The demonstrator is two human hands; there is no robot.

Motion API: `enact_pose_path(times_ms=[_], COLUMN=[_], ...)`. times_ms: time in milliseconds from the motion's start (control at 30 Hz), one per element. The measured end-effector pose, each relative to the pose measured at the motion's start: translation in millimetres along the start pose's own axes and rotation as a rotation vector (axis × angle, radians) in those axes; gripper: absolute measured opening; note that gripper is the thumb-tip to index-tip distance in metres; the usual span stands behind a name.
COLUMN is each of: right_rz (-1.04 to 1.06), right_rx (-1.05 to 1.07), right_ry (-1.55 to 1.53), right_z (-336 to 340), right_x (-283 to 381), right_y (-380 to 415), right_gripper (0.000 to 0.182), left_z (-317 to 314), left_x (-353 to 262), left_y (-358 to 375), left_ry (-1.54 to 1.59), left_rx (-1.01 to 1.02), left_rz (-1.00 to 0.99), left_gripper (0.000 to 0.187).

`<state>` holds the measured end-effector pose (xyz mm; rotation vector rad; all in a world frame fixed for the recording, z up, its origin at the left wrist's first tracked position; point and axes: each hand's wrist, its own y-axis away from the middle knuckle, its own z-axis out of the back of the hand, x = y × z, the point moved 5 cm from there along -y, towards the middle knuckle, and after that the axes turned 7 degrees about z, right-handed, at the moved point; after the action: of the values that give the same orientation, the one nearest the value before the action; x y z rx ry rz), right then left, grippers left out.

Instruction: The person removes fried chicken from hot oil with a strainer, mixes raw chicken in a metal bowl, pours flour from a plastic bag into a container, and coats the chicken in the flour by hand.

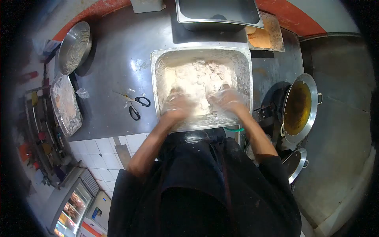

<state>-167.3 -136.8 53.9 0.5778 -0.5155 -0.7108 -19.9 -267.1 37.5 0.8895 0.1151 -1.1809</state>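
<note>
A deep steel pan (pixel 202 50) in front of me holds white flour (pixel 185 81) and several lumpy flour-coated pieces (pixel 216 70). Both hands are inside it, in clear plastic gloves and smeared by motion. My left hand (pixel 179 102) is low in the left part of the pan, at the flour. On the right side, my right hand (pixel 226 98) reaches in close to the coated pieces. The blur hides the fingers of each hand, so whether they grip any piece cannot be made out. Scissors with black handles (pixel 143 101) lie on the steel table left of the pan.
A steel bowl (pixel 75 47) and a floury tray (pixel 66 104) stand at the left edge. Behind the pan are another steel pan (pixel 219 23) and a tray of orange powder (pixel 260 38). A wok of oil (pixel 298 108) and a smaller wok (pixel 294 164) are at right.
</note>
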Motion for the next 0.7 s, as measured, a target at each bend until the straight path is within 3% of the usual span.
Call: enact_pose_path(times_ms=[67, 100, 167, 233, 267, 300, 367, 433, 467, 500, 567, 633, 700], right_rz=[-0.025, 0.012, 0.006, -0.001, 0.002, 0.002, -0.101, -0.258, -0.254, -0.118, 0.008, 0.018, 0.068], right_rx=[0.131, 0.248, 0.258, 0.278, 0.167, 0.049, -0.020, -0.114, -0.120, -0.032, 0.043, -0.371, -0.287], right_ry=[-0.143, -0.302, -0.451, -0.603, -0.906, -1.206, -1.232, -1.527, -1.527, -1.232, -0.934, -0.205, -0.320], right_z=[2.6, 6.1, -11.0, -23.7, -20.9, -14.0, -2.7, 9.6, 23.6, 40.5, 37.4, 13.0, -2.8], right_x=[18.8, 28.9, 22.4, 19.6, 17.8, 16.6, 4.2, -17.2, -20.3, -16.8, -7.1, 12.1, 25.7], right_y=[15.6, 22.2, 12.9, 11.6, 11.2, 12.0, 21.7, 19.3, 15.9, 12.0, -3.0, -29.8, -36.7], right_gripper=[0.057, 0.055, 0.054, 0.054, 0.054, 0.054, 0.059, 0.062, 0.062, 0.073, 0.085, 0.105, 0.112], left_z=[-19.8, -24.7, -30.3, 17.4, 32.6, 47.7, 40.9, 32.2, 36.1, 46.9, 40.7, 34.0, 23.1], left_x=[-5.8, -4.0, 6.2, -15.2, -22.8, -29.2, -23.3, 6.2, 13.7, 15.9, 16.9, 0.7, -3.7], left_y=[-10.2, -19.8, -27.5, 6.0, 16.1, 24.8, 28.5, 19.2, 21.0, 25.1, 4.6, -9.5, -27.7], left_ry=[-0.007, 0.055, 0.112, 0.757, 0.756, 1.057, 1.362, 1.488, 1.321, 1.158, 0.978, 1.108, 1.235], left_rx=[-0.024, -0.012, -0.003, 0.221, 0.221, 0.112, 0.006, -0.355, -0.372, -0.399, -0.180, -0.162, -0.158], left_rz=[-0.032, 0.086, 0.199, 0.379, 0.380, 0.374, 0.377, -0.066, -0.105, -0.143, 0.287, 0.320, 0.354], left_gripper=[0.043, 0.041, 0.040, 0.038, 0.038, 0.042, 0.046, 0.054, 0.056, 0.058, 0.062, 0.065, 0.069])
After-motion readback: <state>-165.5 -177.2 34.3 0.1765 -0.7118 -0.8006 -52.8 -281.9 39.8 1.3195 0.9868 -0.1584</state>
